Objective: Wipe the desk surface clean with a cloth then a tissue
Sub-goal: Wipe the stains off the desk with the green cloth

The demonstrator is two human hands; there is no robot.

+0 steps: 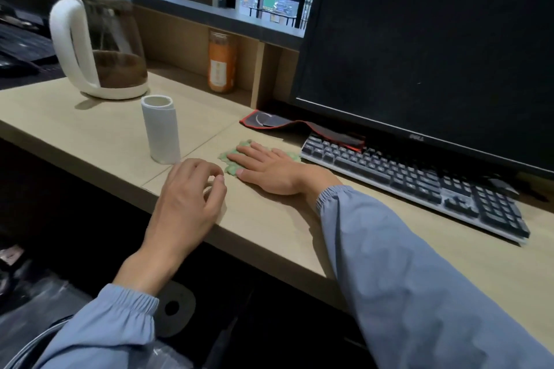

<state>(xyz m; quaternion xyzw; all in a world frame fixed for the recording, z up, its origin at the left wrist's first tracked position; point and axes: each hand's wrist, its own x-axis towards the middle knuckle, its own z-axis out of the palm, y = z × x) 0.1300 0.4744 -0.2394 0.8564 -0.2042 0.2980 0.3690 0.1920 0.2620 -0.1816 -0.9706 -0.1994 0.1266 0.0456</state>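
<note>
Covering green cloth, right hand flat

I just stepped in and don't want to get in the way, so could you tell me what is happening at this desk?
A person in blue sleeves is wiping the desk. The right hand lies flat on a green cloth, pressing it to the wood just in front of the keyboard. The left hand hovers loosely curled at the desk's front edge, holding nothing. A white tissue roll stands upright nearby, untouched, so the tissue step has not begun. A kettle sits farther back on the left.
</note>
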